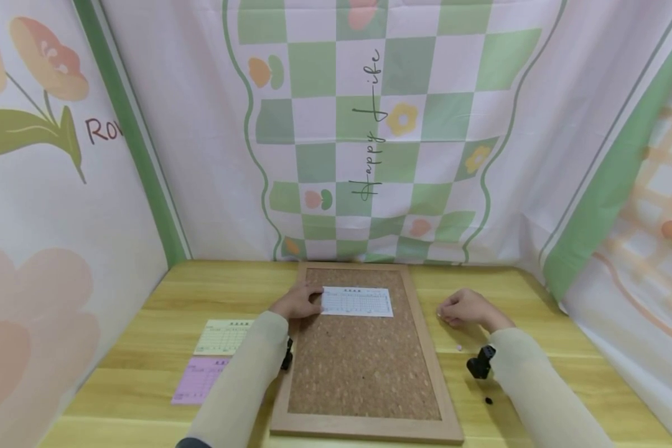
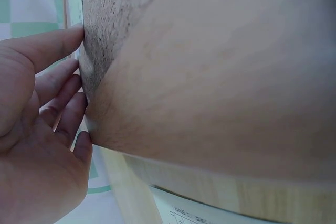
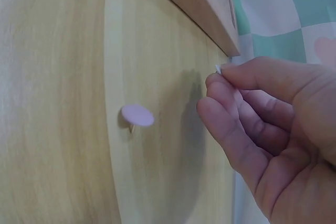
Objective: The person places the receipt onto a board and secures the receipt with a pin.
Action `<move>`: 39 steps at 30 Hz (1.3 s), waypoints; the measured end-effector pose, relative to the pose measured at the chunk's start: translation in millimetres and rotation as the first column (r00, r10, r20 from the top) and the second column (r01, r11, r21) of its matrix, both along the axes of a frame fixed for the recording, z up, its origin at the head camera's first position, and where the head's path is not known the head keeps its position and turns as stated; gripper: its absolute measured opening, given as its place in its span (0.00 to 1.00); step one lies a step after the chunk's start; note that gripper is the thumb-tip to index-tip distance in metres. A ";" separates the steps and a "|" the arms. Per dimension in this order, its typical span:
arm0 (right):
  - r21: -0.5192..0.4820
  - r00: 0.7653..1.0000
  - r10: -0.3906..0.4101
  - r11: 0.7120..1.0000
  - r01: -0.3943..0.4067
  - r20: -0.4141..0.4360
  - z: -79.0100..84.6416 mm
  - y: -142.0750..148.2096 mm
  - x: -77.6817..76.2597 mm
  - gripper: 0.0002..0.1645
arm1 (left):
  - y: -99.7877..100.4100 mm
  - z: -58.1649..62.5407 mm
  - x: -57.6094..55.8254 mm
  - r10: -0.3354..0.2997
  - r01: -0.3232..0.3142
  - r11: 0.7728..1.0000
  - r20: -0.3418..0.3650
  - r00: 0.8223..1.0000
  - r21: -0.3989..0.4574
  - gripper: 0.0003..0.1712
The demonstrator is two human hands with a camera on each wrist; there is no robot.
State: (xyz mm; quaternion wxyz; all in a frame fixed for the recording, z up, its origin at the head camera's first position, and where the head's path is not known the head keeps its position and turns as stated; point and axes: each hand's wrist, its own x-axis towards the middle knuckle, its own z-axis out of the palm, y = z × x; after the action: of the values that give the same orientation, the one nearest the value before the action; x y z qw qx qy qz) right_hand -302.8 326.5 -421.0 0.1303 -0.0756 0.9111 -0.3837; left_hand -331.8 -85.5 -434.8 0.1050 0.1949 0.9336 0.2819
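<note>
A white printed slip (image 1: 358, 303) lies on the upper part of the wood-framed cork board (image 1: 364, 373). My left hand (image 1: 298, 302) rests at the slip's left edge, thumb and fingers spread and fingertips down on the board. To the right of the board, my right hand (image 1: 467, 308) is low over the table. Its thumb and forefinger pinch a small white thumbtack (image 3: 218, 68), mostly hidden by the fingertips. On the table near that hand is a lilac thumbtack (image 3: 137, 115), its flat head tilted up and its pin showing below.
Left of the board lie a pale green printed slip (image 1: 219, 338) and a pink one (image 1: 196, 379), both partly covered by the left sleeve. A small black object (image 1: 488, 401) sits near the right wrist camera. A checkered curtain (image 1: 364, 155) hangs behind the table.
</note>
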 end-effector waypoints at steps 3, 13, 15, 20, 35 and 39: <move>-0.006 1.000 0.019 1.000 -0.019 0.003 2.0 -2.0 -1.5 0.14 | 0.1 1.5 1.4 0.003 -0.003 1.000 0.004 1.000 0.001 0.30; -0.070 0.998 0.054 0.996 -0.051 0.036 10.4 -17.3 -7.1 0.19 | 0.4 1.5 1.7 0.005 -0.005 1.000 0.013 1.000 -0.003 0.30; -0.073 0.998 0.048 0.996 -0.044 0.047 12.5 -21.8 -8.4 0.19 | 0.3 1.4 1.9 0.007 -0.006 1.000 0.010 1.000 -0.006 0.30; -0.089 0.999 0.023 0.996 -0.019 0.047 14.7 -34.6 -15.1 0.18 | 0.1 1.0 2.1 0.015 -0.015 1.000 0.014 1.000 0.000 0.30; -0.182 0.999 0.035 0.983 -0.028 0.034 11.6 -67.5 -28.4 0.19 | 0.3 4.8 4.8 -0.008 0.008 1.000 -0.007 1.000 -0.008 0.30; -0.197 0.999 0.027 0.980 -0.020 0.033 11.0 -75.6 -30.5 0.20 | 0.6 5.5 6.1 -0.003 0.003 1.000 0.002 1.000 -0.015 0.30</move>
State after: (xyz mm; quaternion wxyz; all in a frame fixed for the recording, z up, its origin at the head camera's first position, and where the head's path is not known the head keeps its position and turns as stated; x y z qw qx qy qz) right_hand -333.3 250.9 -410.0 0.1429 -0.0922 0.8652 -0.4717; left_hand -325.7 -84.9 -429.3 0.1079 0.1952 0.9352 0.2751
